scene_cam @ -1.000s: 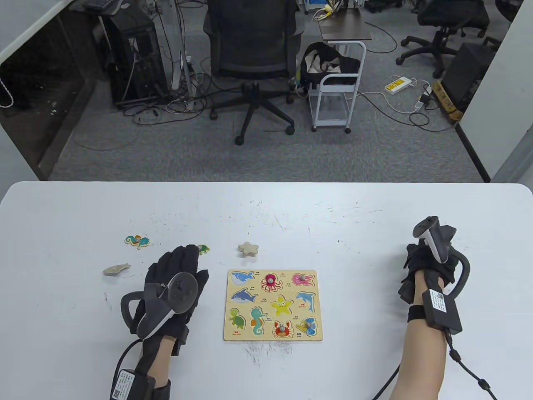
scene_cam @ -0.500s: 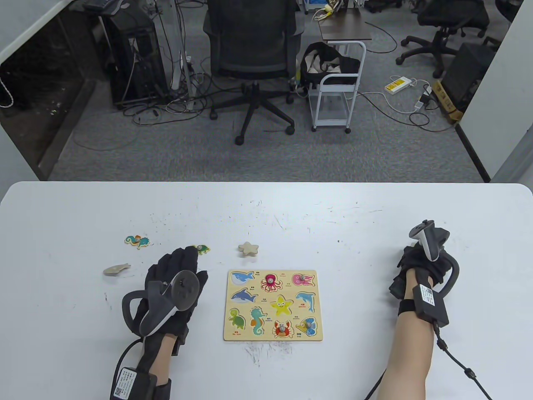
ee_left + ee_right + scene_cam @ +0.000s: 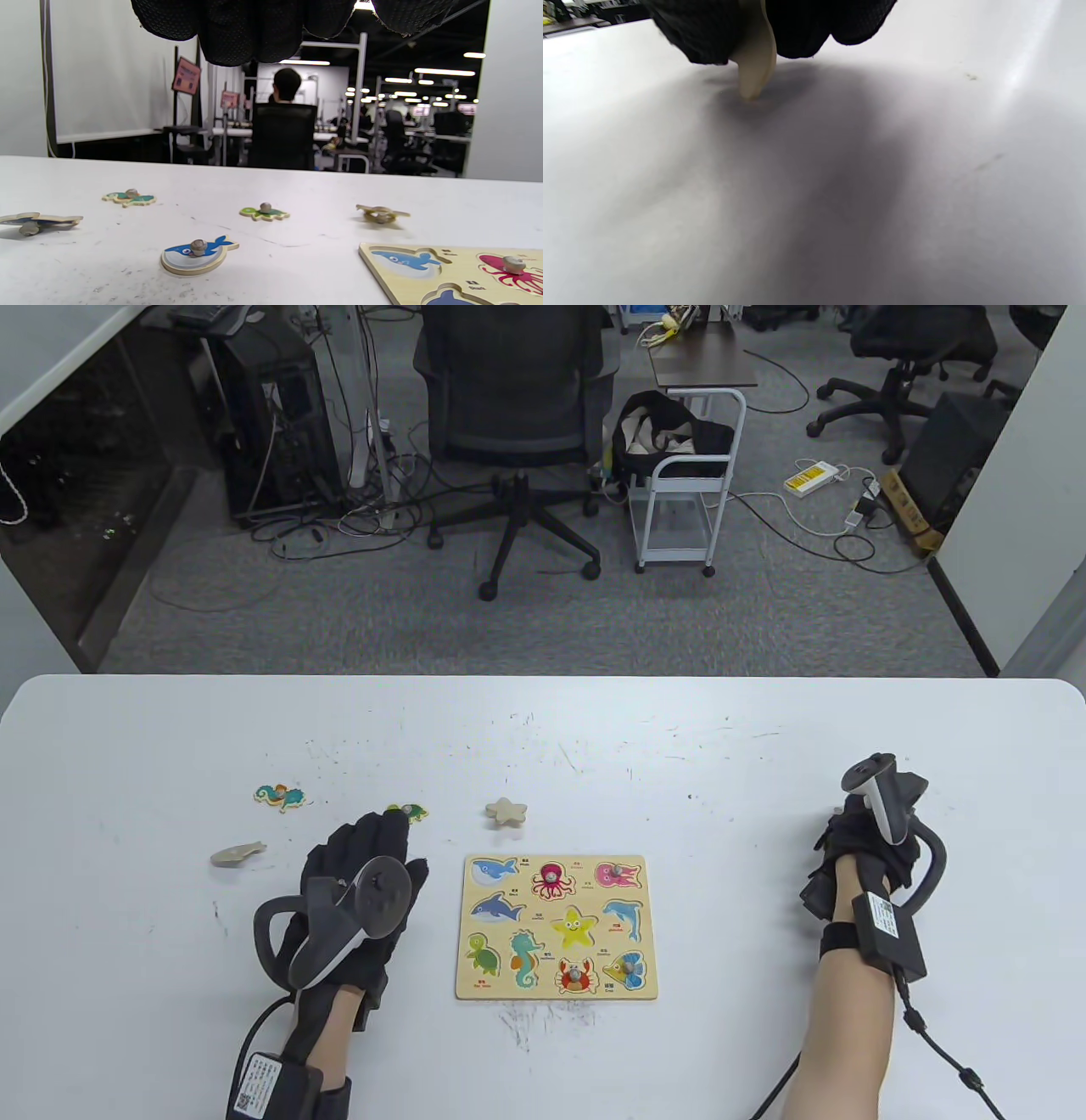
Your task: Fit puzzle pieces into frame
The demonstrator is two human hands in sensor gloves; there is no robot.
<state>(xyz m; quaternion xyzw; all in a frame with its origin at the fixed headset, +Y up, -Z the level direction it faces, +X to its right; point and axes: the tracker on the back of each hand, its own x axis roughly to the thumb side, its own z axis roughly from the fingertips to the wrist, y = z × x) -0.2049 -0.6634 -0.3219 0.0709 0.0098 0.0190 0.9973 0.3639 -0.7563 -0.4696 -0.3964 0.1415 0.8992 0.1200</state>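
Observation:
The wooden puzzle frame (image 3: pixel 556 926) lies at the table's centre; octopus, jellyfish, crab and shell pieces sit in it. My left hand (image 3: pixel 373 857) is open, just left of the frame, fingers (image 3: pixel 250 29) above a blue whale piece (image 3: pixel 197 254) that the table view hides. A turtle piece (image 3: pixel 413 813) lies just past its fingertips. A seahorse piece (image 3: pixel 280 796), a face-down piece (image 3: pixel 238 854) and a face-down star piece (image 3: pixel 506 811) lie loose nearby. My right hand (image 3: pixel 848 848), far right of the frame, grips a pale wooden piece (image 3: pixel 754 63) on edge, tip touching the table.
The white table (image 3: pixel 679 746) is scuffed. Beyond its far edge are an office chair (image 3: pixel 517 407), a white cart (image 3: pixel 687 500) and floor cables. Cables run from both wrists toward the near edge.
My right hand shifted slightly left, then back right, staying at the same spot. My left hand edged a little toward the frame.

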